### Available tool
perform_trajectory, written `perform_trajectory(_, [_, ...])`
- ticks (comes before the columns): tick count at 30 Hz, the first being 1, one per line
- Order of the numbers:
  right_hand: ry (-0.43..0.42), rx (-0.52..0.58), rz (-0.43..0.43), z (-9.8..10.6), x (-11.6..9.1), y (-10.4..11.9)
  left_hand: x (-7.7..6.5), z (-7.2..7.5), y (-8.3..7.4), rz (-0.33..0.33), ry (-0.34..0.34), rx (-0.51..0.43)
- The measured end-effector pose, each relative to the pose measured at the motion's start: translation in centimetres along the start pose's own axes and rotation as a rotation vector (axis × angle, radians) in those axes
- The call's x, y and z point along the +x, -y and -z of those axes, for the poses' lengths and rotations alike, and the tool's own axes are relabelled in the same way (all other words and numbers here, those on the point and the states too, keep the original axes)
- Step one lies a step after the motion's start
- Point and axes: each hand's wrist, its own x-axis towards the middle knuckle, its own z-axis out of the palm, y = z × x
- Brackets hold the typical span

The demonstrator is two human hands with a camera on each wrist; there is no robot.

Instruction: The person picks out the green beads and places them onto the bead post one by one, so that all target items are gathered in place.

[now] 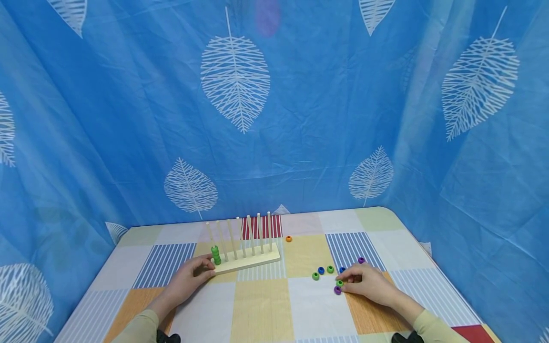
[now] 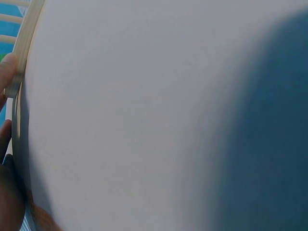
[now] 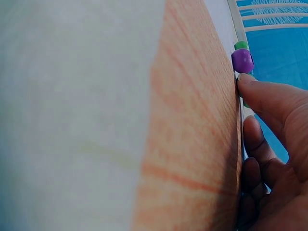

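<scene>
A pale wooden peg rack [image 1: 253,261] with several upright pegs stands on the left part of the table. Stacked green beads [image 1: 216,255] sit low on its leftmost peg. My left hand [image 1: 190,278] grips the left end of the base, the thumb [image 2: 7,69] along its near edge. On the right, my right hand [image 1: 369,284] pinches a green bead [image 1: 340,283] between thumb and fingers, low over the cloth. Right beside that bead lies a purple bead [image 1: 337,290], which shows just past the thumb tip in the right wrist view.
Left of the right hand lie two green beads [image 1: 315,276] and a blue bead [image 1: 321,270]. Another blue bead [image 1: 342,270] and a purple bead [image 1: 361,260] lie behind its fingers. Farther back is an orange bead [image 1: 289,239]. Blue curtains [image 1: 300,119] surround the patchwork-covered table.
</scene>
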Motion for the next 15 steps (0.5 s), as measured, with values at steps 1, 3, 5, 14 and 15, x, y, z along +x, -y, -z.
perform_trajectory(1, [-0.002, -0.002, 0.002, 0.0, 0.01, 0.0, -0.02, 0.01, 0.0, 0.001, -0.001, 0.001])
perform_trajectory(3, [-0.007, -0.009, 0.008, 0.01, 0.01, 0.01, -0.01, -0.01, 0.03, 0.006, -0.003, 0.003])
perform_trajectory(5, [-0.011, -0.012, 0.011, 0.01, 0.0, 0.01, -0.01, -0.01, 0.02, 0.008, -0.003, 0.003])
perform_trajectory(14, [0.001, 0.003, -0.004, -0.05, 0.07, -0.02, 0.14, -0.01, 0.14, 0.013, 0.005, -0.002])
perform_trajectory(15, [0.002, 0.005, -0.005, -0.06, 0.08, -0.04, 0.16, -0.01, 0.16, 0.018, 0.004, -0.004])
